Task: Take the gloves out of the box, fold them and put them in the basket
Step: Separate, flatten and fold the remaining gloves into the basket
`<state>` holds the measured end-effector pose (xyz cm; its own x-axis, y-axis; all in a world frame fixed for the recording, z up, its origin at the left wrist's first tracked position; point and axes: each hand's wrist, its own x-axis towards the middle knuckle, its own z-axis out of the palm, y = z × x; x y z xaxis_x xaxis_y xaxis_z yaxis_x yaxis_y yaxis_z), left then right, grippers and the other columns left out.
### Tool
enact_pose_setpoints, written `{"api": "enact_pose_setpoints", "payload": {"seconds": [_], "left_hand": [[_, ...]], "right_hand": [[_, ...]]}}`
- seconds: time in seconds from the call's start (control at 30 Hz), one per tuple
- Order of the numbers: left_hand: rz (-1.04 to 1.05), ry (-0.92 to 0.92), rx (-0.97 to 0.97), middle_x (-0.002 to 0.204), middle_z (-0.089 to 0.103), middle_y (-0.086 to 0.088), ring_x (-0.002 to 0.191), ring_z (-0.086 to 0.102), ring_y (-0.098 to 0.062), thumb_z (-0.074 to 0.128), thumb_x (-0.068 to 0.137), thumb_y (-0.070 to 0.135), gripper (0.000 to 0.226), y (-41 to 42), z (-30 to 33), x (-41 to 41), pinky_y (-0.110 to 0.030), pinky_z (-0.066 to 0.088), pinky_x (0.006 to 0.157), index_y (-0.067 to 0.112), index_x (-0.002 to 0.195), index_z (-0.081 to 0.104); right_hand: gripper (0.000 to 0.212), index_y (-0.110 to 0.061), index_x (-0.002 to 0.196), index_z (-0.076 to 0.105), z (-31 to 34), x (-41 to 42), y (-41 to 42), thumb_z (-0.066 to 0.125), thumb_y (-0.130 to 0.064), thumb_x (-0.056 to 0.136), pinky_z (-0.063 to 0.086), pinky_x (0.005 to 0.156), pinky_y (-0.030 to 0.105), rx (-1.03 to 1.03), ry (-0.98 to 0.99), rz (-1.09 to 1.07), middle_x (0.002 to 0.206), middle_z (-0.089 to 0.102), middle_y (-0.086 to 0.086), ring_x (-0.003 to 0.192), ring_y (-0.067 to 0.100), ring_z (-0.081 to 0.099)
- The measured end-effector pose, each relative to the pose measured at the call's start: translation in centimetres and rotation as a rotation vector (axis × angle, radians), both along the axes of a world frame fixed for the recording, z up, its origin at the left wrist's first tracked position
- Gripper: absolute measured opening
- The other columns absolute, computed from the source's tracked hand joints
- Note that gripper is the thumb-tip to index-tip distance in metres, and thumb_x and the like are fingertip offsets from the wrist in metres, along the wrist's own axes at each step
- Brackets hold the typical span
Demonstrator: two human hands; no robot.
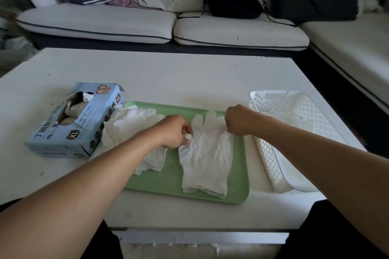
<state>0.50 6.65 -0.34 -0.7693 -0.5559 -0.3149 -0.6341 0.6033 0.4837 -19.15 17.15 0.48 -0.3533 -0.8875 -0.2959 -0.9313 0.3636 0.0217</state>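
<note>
— Fingers [187, 132] first: on our left hand [174, 131] they are curled in and pinch the left edge of the flat glove [205, 153], about at its thumb. On our right hand [239, 121] they are curled too, and they grip the same glove at its right edge, just below its finger tips.

— So where does that glove lie?

— On the green tray [168, 181], spread out flat in the tray's right half, finger tips pointing away from us, cuff near the tray's front rim. We judge this to be the folding step, only just begun: the glove is smoothed and held at both sides, with no fold in it yet.

— And the others?

— A loose heap of gloves [130, 126] lies on the tray's left end, partly under our left forearm. Just left of the tray stands the blue glove box [73, 122], its top torn open, with more gloves showing inside. Just right of the tray sits the white perforated basket [294, 128]; something pale seems to lie in it, but we cannot tell how many gloves.

— What does the next move ask of us?

— Probably to carry one pinched side across the other and press the thin film flat, since it will likely cling and spring back. All of this rests on the white counter [189, 75], with a sofa [136, 27] beyond.
</note>
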Motion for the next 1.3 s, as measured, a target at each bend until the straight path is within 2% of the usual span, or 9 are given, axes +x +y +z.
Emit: {"api": "enact_pose_setpoints", "payload": {"seconds": [0.2,0.4,0.5,0.67,0.8,1.0,1.07,1.17,1.3], "left_hand": [[-0.018,-0.043,-0.078,0.113,0.068,-0.002,0.097,0.065,-0.022,0.072,0.093,0.022,0.024,-0.1,-0.3,0.2,-0.034,0.054,0.081,0.02,0.117,0.069],[-0.062,-0.089,-0.215,0.11,0.066,-0.005,0.098,0.065,-0.027,0.072,0.09,0.017,0.022,-0.4,-1.1,0.2,-0.043,0.056,0.088,0.015,0.112,0.07],[-0.064,-0.081,-0.263,0.106,0.066,-0.006,0.095,0.065,-0.028,0.07,0.092,0.027,0.02,-0.5,-1.4,0.2,-0.045,0.055,0.087,0.01,0.103,0.069],[-0.052,-0.049,-0.251,0.109,0.066,-0.004,0.095,0.063,-0.026,0.06,0.1,0.031,0.018,-0.6,-1.5,0.3,-0.043,0.055,0.085,0.015,0.105,0.068],[-0.114,-0.082,-0.321,0.127,0.053,-0.003,0.103,0.06,-0.028,0.065,0.097,0.032,0.043,0.3,-0.5,0.4,-0.041,0.051,0.087,0.018,0.135,0.051],[-0.346,-0.131,-0.315,0.135,0.049,0.006,0.11,0.058,-0.018,0.081,0.079,0.053,0.072,3.8,1.8,0.1,-0.037,0.052,0.092,0.027,0.14,0.051],[-0.442,-0.202,-0.329,0.139,0.046,0.008,0.117,0.056,-0.019,0.083,0.074,0.056,0.083,4.7,1.5,0.2,-0.039,0.051,0.095,0.029,0.144,0.048],[-0.522,-0.233,-0.329,0.139,0.045,0.008,0.12,0.053,-0.02,0.085,0.071,0.057,0.09,5.2,0.8,0.1,-0.04,0.049,0.097,0.028,0.147,0.046],[-0.567,-0.222,-0.308,0.136,0.047,0.009,0.12,0.051,-0.02,0.086,0.071,0.054,0.089,5.1,0.3,0.2,-0.041,0.048,0.1,0.028,0.146,0.046]], "right_hand": [[0.032,-0.013,0.057,0.041,0.2,0.3,-0.1,0.056,-0.013,0.085,0.037,0.051,0.027,-0.004,-0.075,-0.093,0.06,0.043,0.004,0.059,0.024,0.049],[0.024,-0.005,0.106,0.072,0.7,0.4,0.1,0.073,-0.012,0.083,0.052,0.073,0.025,0.047,-0.061,-0.05,0.11,0.069,0.006,0.097,0.022,0.067],[0.021,-0.001,0.105,0.072,1.2,0.4,0.1,0.059,-0.003,0.089,0.044,0.057,0.023,0.026,-0.072,-0.077,0.099,0.07,0.011,0.08,0.021,0.061],[0.015,0.003,0.092,0.073,1.9,0.3,0.2,0.059,0.005,0.087,0.058,0.065,0.028,0.064,-0.128,-0.126,0.063,0.057,0.004,0.067,0.022,0.061],[0.02,0.001,0.101,0.071,2.3,0.2,0.0,0.06,0.004,0.085,0.057,0.06,0.03,0.082,-0.182,-0.141,0.081,0.071,0.012,0.06,0.022,0.063],[0.019,-0.009,0.097,0.069,2.1,0.5,0.2,0.061,0.002,0.083,0.06,0.065,0.026,0.067,-0.172,-0.184,0.076,0.072,0.005,0.053,0.015,0.062],[0.021,-0.004,0.106,0.067,2.3,0.7,0.3,0.065,0.001,0.085,0.051,0.051,0.023,0.025,-0.201,-0.208,0.084,0.069,0.007,0.061,0.016,0.063],[0.029,-0.004,0.113,0.07,2.3,0.8,0.4,0.063,0.001,0.086,0.051,0.066,0.022,-0.047,-0.228,-0.217,0.106,0.072,0.01,0.091,0.023,0.069],[0.018,-0.002,0.105,0.071,2.3,0.6,0.3,0.062,-0.01,0.091,0.05,0.067,0.015,-0.106,-0.329,-0.259,0.079,0.075,0.014,0.075,0.024,0.074]]}}
